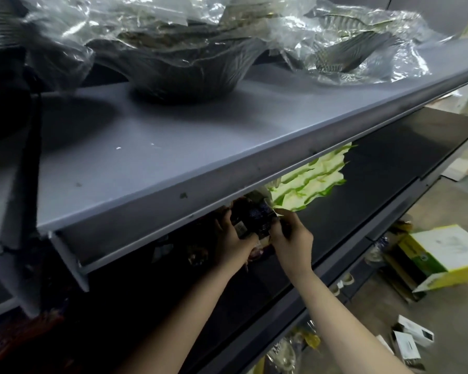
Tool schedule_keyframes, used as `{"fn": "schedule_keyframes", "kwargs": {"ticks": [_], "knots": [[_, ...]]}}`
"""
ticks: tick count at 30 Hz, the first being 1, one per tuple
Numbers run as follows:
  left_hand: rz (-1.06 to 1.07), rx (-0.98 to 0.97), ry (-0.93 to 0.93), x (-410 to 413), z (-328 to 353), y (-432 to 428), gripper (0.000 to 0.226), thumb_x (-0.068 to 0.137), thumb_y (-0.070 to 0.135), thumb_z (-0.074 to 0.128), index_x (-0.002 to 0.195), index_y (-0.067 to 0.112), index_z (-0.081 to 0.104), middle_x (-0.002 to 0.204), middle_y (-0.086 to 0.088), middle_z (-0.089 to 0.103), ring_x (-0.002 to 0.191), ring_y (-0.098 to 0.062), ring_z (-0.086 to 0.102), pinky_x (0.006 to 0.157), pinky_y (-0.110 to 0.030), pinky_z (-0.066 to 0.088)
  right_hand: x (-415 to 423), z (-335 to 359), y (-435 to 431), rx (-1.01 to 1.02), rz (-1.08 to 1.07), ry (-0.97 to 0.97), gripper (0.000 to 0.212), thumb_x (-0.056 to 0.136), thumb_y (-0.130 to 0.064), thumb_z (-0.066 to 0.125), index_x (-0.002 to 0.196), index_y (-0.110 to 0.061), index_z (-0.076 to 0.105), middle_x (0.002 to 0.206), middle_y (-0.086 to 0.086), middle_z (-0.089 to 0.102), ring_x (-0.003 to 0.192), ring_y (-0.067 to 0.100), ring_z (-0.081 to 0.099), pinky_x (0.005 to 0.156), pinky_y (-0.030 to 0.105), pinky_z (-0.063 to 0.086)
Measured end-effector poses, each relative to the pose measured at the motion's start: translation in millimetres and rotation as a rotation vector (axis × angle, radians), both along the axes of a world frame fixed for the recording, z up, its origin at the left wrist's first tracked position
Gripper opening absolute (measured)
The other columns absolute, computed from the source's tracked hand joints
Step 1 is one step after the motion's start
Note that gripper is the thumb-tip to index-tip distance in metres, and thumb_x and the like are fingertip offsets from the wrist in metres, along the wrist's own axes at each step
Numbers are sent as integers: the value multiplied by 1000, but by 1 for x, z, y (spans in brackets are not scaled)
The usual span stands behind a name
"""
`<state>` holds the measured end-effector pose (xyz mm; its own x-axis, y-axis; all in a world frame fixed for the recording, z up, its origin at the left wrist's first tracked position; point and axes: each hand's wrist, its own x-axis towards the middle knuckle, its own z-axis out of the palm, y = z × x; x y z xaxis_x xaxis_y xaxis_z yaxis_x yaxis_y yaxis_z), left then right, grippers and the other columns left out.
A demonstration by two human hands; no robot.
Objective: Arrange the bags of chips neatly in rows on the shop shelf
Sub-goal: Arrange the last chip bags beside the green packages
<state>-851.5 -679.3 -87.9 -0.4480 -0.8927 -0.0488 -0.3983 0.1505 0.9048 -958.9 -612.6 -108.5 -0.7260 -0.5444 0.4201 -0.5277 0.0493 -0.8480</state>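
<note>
Dark chip bag: purple-black packet with a white barcode patch at its lower left; print on it was too blurred to read. It sat just under the front lip of the grey upper shelf, at about 6 o'clock from that shelf's centre, held between both hands.

Left hand: closed round the packet's left edge, thumb on the front and fingers behind.

Right hand: pinched shut on the packet's right edge, forefinger extended along its top corner.

Green-and-white chip bags: a row of overlapped packets on the dark lower shelf, at 1 o'clock from the held bag and just beside it. No brand name was legible.

Further dark packets: dim shapes at 8 o'clock from the hands, deep in shadow; their kind could not be told.

Fluted dark bowl: wrapped in crumpled clear plastic film, standing on the upper shelf at 12 o'clock.

Green-and-white carton: lay open on the floor at 3 o'clock; its printing was unreadable.

Small black-and-white boxes: lay on the floor at 5 o'clock, labels illegible.
</note>
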Motion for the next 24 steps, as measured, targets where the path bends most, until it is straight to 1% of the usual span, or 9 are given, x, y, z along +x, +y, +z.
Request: {"fn": "schedule_keyframes", "kwargs": {"ticks": [2, 5, 7, 9, 11, 13, 18, 22, 24], "knots": [[1, 38, 123, 4, 11, 3, 94, 60, 51, 64, 143, 21, 29, 141, -2, 38, 121, -15, 44, 97, -30, 41, 3, 13, 1, -93, 18, 15, 21, 87, -19, 52, 102, -15, 66, 82, -7, 66, 68, -1, 58, 60, 8, 38], [-24, 122, 262, 15, 24, 5, 69, 82, 36, 67, 141, 22, 35, 137, 4, 44, 118, -9, 47, 93, -24, 39, 13, 32, 7, -214, 90, 61, 25, 83, -21, 48, 100, -20, 66, 85, -14, 66, 73, -7, 60, 63, 6, 41], [-82, 162, 352, 25, 28, 6, 61, 81, 42, 65, 136, 29, 42, 134, 4, 51, 112, -8, 54, 89, -26, 44, 26, 41, 14, -237, 213, 104, 28, 83, -16, 48, 105, -15, 66, 84, -14, 67, 75, -6, 63, 66, 10, 46], [-109, 263, 399, 38, 33, 12, 72, 72, 53, 62, 136, 32, 39, 132, 2, 52, 111, -10, 56, 91, -35, 48, 46, 42, 19, -212, 383, 136, 35, 80, -16, 47, 112, -16, 62, 81, -10, 69, 76, -2, 65, 69, 15, 50], [-67, 338, 427, 52, 31, 16, 63, 82, 47, 58, 138, 29, 36, 129, -2, 54, 106, -13, 58, 89, -38, 50, 67, 37, 21, -163, 507, 86, 43, 78, -11, 49, 118, -26, 54, 80, -6, 70, 76, 4, 68, 71, 19, 53], [0, 341, 430, 68, 25, 21, 55, 89, 39, 53, 139, 26, 36, 126, -4, 55, 99, -11, 60, 79, -33, 52, 87, 30, 24, -146, 584, -40, 51, 77, -2, 48, 119, -31, 50, 79, -1, 71, 74, 10, 68, 71, 24, 54], [82, 290, 548, 110, 16, 37, 48, 86, 27, 61, 131, 24, 44, 120, -3, 60, 88, -5, 67, 66, -19, 54, 128, 26, 37, -214, 732, -205, 50, 78, 2, 40, 122, -18, 49, 79, 17, 68, 71, 33, 68, 70, 48, 56], [110, 202, 567, 135, 15, 40, 42, 74, 39, 73, 113, 36, 56, 113, 0, 66, 100, -13, 66, 84, -37, 55, 154, 31, 37, -228, 809, -196, 56, 78, 10, 39, 125, -20, 42, 80, 13, 66, 70, 23, 66, 69, 36, 52], [177, 240, 608, 145, 17, 40, 43, 73, 38, 73, 113, 34, 55, 110, -2, 67, 95, -15, 67, 79, -38, 56, 163, 31, 35, -236, 882, -223, 56, 79, 15, 39, 127, -14, 40, 84, 17, 64, 71, 24, 65, 70, 37, 53]]}}
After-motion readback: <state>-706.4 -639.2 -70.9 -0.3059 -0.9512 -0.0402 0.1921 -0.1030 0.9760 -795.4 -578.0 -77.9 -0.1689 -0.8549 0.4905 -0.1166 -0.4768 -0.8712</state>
